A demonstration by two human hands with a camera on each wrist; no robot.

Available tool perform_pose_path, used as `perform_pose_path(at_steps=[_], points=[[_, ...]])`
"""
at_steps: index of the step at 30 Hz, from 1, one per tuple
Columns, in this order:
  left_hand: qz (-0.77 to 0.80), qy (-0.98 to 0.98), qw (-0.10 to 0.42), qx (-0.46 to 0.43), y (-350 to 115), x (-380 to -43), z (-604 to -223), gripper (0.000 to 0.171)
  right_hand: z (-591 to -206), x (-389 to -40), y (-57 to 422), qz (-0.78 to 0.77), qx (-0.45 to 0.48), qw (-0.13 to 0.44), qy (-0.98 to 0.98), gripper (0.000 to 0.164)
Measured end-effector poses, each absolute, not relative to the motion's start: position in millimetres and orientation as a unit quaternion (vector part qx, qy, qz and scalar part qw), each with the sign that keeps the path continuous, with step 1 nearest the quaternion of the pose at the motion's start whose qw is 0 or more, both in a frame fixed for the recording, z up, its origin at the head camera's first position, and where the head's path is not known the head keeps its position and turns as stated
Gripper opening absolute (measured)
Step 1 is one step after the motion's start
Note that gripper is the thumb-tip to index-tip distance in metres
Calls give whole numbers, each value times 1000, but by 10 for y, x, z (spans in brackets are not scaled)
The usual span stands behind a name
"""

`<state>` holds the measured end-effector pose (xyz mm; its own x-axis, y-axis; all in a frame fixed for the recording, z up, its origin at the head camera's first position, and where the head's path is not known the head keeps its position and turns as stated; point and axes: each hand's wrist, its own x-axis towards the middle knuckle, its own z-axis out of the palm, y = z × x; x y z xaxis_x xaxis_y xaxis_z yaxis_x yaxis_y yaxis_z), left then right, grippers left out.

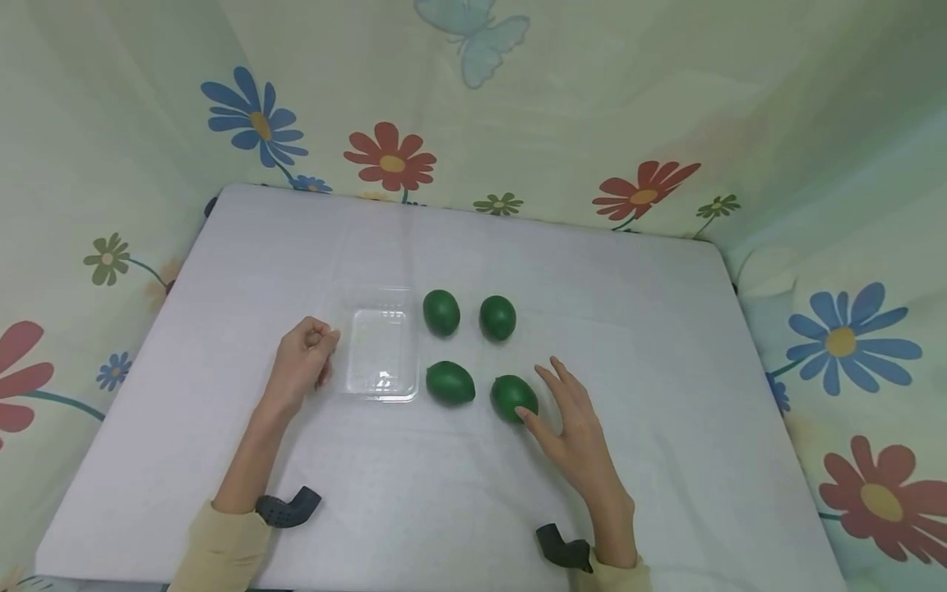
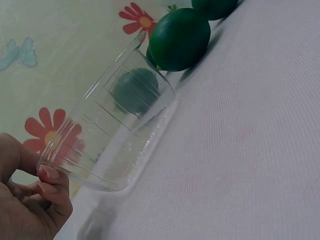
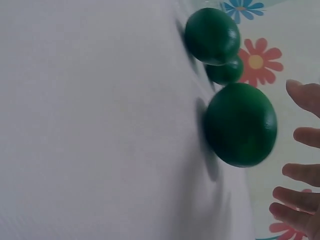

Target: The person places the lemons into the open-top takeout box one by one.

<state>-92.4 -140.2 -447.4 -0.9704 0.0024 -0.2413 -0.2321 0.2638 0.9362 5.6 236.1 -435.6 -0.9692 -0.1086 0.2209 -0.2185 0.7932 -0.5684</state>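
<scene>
My left hand [image 1: 299, 366] pinches the left rim of a clear plastic container [image 1: 381, 400] that sits on the table. In the left wrist view, thumb and fingertips [image 2: 49, 175] grip the edge of the clear wall [image 2: 92, 135]. My right hand [image 1: 577, 432] is held open over the nearest lime [image 1: 510, 395], fingers spread, with the thumb overlapping its front in the head view. In the right wrist view that dark green lime [image 3: 241, 125] shows apart from the fingers [image 3: 300, 173]. Nothing lies inside the container.
Further limes rest right of the container: one at the front [image 1: 450, 383], a second behind it [image 1: 441, 312] and a third at back right [image 1: 498, 318]. A white cloth covers the table [image 1: 629, 329]. Flower-printed curtains [image 1: 562, 123] surround it. Dark bands [image 1: 288, 508] circle both wrists.
</scene>
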Motion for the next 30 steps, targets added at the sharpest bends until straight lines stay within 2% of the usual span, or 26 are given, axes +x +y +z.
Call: perform_pose_path(at_steps=[4,10,15,20,30], points=[[600,791,97,-72,-1408,-916,-4487,30,-4417,37,2286,314,84,65,-943,72],[597,793,96,-75,-1419,-909,-4497,30,-4556,-32,2183,283,130,102,-945,78],[599,792,98,-72,-1428,-906,-4491,30,-4625,-44,2134,263,146,123,-946,72],[595,794,97,-72,-1434,-905,-4503,30,-4607,-23,2119,271,130,111,-947,65],[596,793,99,-75,-1438,-901,-4479,29,-4589,-25,2111,280,132,103,-945,64]])
